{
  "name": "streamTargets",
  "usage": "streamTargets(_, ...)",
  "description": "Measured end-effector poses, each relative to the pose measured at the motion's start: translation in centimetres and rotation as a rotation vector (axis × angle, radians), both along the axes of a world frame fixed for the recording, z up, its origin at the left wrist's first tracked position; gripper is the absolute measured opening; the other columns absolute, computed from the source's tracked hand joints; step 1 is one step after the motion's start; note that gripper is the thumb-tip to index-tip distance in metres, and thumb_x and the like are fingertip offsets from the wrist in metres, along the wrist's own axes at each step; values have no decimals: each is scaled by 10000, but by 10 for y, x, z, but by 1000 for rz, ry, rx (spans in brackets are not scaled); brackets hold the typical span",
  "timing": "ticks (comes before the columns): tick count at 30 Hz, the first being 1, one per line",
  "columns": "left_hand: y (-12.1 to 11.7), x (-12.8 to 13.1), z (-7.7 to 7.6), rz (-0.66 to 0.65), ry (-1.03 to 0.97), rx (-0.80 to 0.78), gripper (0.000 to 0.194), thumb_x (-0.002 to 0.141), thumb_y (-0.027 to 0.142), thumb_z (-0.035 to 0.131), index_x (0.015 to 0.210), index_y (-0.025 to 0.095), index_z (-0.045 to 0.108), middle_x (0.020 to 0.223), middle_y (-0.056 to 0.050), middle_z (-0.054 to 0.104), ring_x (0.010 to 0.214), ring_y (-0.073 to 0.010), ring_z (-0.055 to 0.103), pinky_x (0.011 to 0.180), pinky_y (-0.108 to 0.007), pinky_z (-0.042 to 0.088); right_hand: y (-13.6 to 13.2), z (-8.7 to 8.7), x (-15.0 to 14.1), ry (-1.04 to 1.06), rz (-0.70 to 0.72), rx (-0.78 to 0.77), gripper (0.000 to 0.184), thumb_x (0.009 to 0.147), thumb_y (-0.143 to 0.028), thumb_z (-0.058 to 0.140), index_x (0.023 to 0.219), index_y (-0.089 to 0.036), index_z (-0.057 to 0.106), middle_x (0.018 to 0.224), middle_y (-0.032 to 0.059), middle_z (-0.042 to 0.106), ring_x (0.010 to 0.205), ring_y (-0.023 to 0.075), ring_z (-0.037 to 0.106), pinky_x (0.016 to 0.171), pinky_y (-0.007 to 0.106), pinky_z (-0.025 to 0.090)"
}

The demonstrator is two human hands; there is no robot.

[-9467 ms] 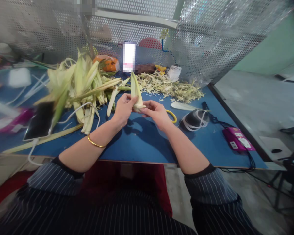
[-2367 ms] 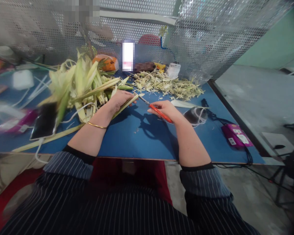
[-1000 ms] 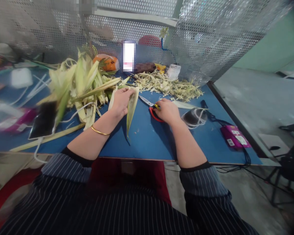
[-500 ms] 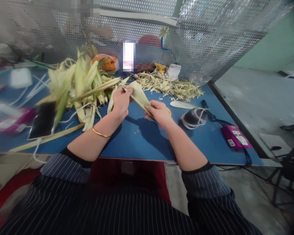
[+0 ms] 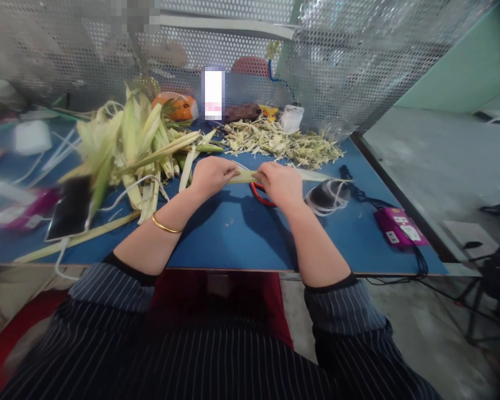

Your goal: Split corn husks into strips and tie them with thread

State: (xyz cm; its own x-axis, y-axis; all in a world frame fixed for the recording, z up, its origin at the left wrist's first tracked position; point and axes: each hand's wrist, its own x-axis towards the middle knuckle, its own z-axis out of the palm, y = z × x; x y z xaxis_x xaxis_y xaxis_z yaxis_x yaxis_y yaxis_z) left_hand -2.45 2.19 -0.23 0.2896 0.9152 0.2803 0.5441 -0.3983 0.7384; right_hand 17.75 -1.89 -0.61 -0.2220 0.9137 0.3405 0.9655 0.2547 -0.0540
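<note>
Between my hands a pale green corn husk (image 5: 245, 177) is stretched level above the blue table (image 5: 229, 244). My left hand (image 5: 211, 176) pinches its left end, fingers closed. My right hand (image 5: 281, 184) is closed on the other end, thumb and fingertips together. Just under the right fingers a red loop (image 5: 260, 196) shows, perhaps a scissors handle; the rest of it is hidden. A second pale husk (image 5: 316, 175) lies on the table beyond my right hand. Left of my left hand rises a large heap of corn husks (image 5: 131, 133).
Husk scraps (image 5: 283, 143) are piled at the back, by a white cup-like item (image 5: 290, 119) and an orange packet (image 5: 175, 106). To the right lie a cord-wrapped dark object (image 5: 327, 195) and a purple power strip (image 5: 400, 228). A phone (image 5: 70, 208) with a cable is at left.
The husk has gone from slanted and spread wide to a narrow, level strip. My right hand has risen slightly, and the red loop has come into view.
</note>
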Motion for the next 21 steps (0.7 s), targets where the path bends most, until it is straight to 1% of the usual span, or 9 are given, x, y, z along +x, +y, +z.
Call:
streamTargets(2, 5, -3, -3, -22, 176, 102, 154, 811, 293, 657, 772, 251, 799, 752, -57, 709, 818, -260, 622, 787, -345, 408, 3, 1, 8, -11, -4, 34, 270, 989, -323, 463, 940, -182, 688, 926, 98, 722, 846, 234, 619, 769, 358, 330)
streamTargets(5, 17, -13, -6, 15, 287, 181, 167, 811, 286, 649, 796, 261, 813, 750, -53, 713, 795, -252, 629, 727, -327, 407, 7, 3, 22, 21, -69, 82, 262, 975, -259, 450, 955, -176, 698, 958, 110, 722, 918, 262, 625, 863, 395, 351)
streamTargets(9, 28, -27, -4, 112, 295, 188, 167, 789, 259, 643, 722, 259, 796, 684, -47, 681, 743, -239, 618, 708, -322, 414, 8, 7, 36, 151, -267, 162, 288, 950, -195, 406, 985, -167, 691, 1019, 145, 703, 966, 296, 614, 864, 421, 391)
streamTargets(11, 29, -28, -2, 127, 248, 164, 183, 797, 264, 623, 689, 245, 770, 633, -32, 651, 675, -210, 580, 680, -312, 404, 8, 9, 37, 258, -323, 199, 283, 949, -193, 398, 987, -168, 677, 1037, 151, 691, 985, 298, 610, 858, 423, 412)
streamTargets(12, 28, -27, -1, 133, 223, 153, 195, 800, 268, 613, 669, 234, 753, 605, -24, 628, 638, -195, 553, 663, -306, 395, 8, 9, 37, 320, -327, 213, 271, 953, -204, 401, 983, -171, 669, 1036, 149, 687, 993, 295, 609, 865, 423, 422)
streamTargets(14, 23, -21, -1, 145, 178, 150, 222, 801, 272, 600, 624, 209, 719, 558, -12, 575, 588, -170, 503, 637, -297, 372, 9, 8, 32, 493, -285, 200, 229, 962, -257, 437, 964, -183, 655, 1002, 131, 690, 963, 267, 622, 875, 414, 451)
streamTargets(16, 15, -13, -1, 144, 137, 164, 235, 797, 270, 593, 606, 188, 702, 543, -6, 546, 580, -157, 488, 626, -291, 353, 12, 4, 26, 763, -207, 96, 190, 948, -344, 518, 924, -199, 638, 930, 92, 692, 856, 216, 640, 827, 372, 498)
streamTargets(19, 3, 0, -2, 80, 94, 145, 224, 795, 284, 591, 655, 168, 723, 553, 1, 562, 578, -146, 485, 608, -282, 339, 18, -3, 19, 1237, -141, -86, 280, 881, -481, 626, 837, -206, 602, 794, 23, 652, 653, 128, 606, 653, 279, 518)
streamTargets(21, -3, 7, -4, -3, 111, 125, 222, 794, 278, 590, 664, 157, 724, 552, 11, 553, 566, -130, 462, 592, -277, 323, 22, -6, 18, 1439, -133, -96, 315, 836, -501, 674, 785, -202, 589, 692, -21, 592, 552, 87, 546, 556, 234, 476)
